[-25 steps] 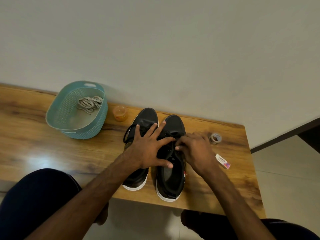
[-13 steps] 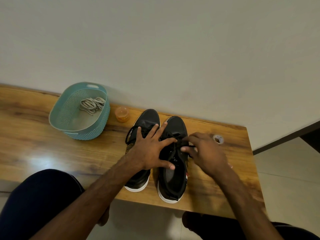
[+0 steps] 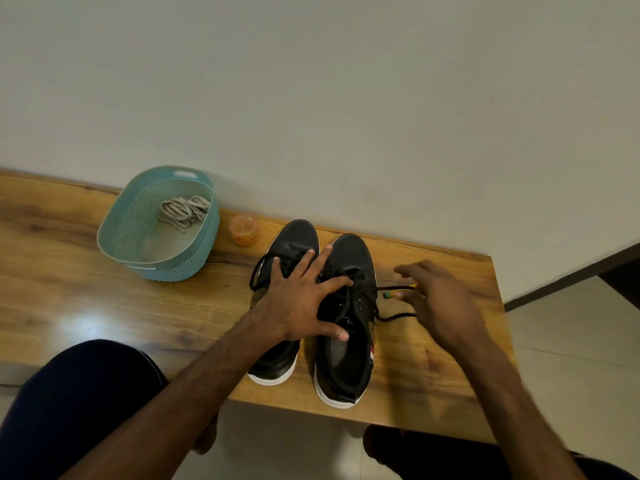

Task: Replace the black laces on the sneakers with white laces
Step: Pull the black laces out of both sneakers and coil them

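Black lace (image 3: 398, 316) is stretching out from the right sneaker (image 3: 349, 252), the right hand (image 3: 440, 303) pinching it, while the left hand (image 3: 298, 306) is pressing down, fingers spread, across it and the left sneaker (image 3: 294, 237).

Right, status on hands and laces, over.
Left hand flat, pressing both sneakers. Right hand blurred beside the trailing black lace, grip unclear. White laces in the basket, untouched. Nothing in the way.

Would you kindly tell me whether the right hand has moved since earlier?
Yes: the right hand moved rightward, off the right sneaker, pulling the black lace out.
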Motion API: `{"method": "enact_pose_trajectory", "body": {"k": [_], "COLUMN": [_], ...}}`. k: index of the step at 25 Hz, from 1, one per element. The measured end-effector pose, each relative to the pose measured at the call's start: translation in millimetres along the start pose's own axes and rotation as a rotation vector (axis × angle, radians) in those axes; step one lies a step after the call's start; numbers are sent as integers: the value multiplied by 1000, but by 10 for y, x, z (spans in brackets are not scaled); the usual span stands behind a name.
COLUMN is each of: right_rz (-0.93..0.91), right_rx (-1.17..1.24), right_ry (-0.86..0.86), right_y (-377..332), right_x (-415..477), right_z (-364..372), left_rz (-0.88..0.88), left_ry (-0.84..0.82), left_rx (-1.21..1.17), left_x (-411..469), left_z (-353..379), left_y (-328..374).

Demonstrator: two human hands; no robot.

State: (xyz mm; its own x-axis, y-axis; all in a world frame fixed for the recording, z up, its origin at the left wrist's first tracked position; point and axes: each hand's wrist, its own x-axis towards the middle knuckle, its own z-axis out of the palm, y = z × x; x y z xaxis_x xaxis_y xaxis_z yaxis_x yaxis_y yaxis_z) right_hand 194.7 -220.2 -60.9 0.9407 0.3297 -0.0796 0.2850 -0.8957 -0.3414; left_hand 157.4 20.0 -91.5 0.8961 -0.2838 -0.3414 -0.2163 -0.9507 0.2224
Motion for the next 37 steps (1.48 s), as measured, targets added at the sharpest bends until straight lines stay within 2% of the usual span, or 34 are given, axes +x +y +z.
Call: {"method": "enact_pose_trajectory", "body": {"k": [3, 5, 8, 10, 12, 14, 16, 18, 20, 22, 26, 28, 30, 33, 37], "right_rz": [-166, -186, -109, 6, 148, 192, 128, 46, -6, -17, -14, -24, -48, -73, -21], "right_rx": [-50, -118, -141, -112, -15, -31, -1, 172, 282, 248, 399, 452, 407, 281, 292], "right_ry": [-85, -85, 19, 79, 45, -69, -72, -56, -102, -122, -48, -93, -171, -196, -167], "right_y": [-332, -449, -320, -92, 95, 90, -30, -218, -377, -392, -324, -347, -374, -337, -294], "right_x": [35, 45, 50, 45, 10, -18, -16, -2, -14, -26, -9, -7, -30, -26, -23], "right_z": [225, 321, 192, 11, -129, -84, 50, 148, 243, 316, 297, 304, 346, 323, 251], "left_rz": [3, 6, 7, 13, 8, -31, -48, -38, -51, -72, -95, -97, -97, -96, -39], "left_ry": [3, 3, 13, 10, 24, 104, 198, 232, 223, 218, 206, 186, 155, 131, 224], "left_rx": [2, 2, -34, -55, -122, -287, -340, -249, -212, -231, -268, -270, -266, -273, -283], "left_x": [11, 8, 1, -5, -1, 6, 24, 29, 20, 19, 0, -3, -6, -15, -33], "left_z": [6, 7, 3, -3, -18, -44, -58, -32, -14, -24, -66, -68, -85, -120, -126], "left_y": [-8, -15, -25, -27, -22, -28, -11, 38, 87, 104, 57, 23, 10, 5, 66]}}
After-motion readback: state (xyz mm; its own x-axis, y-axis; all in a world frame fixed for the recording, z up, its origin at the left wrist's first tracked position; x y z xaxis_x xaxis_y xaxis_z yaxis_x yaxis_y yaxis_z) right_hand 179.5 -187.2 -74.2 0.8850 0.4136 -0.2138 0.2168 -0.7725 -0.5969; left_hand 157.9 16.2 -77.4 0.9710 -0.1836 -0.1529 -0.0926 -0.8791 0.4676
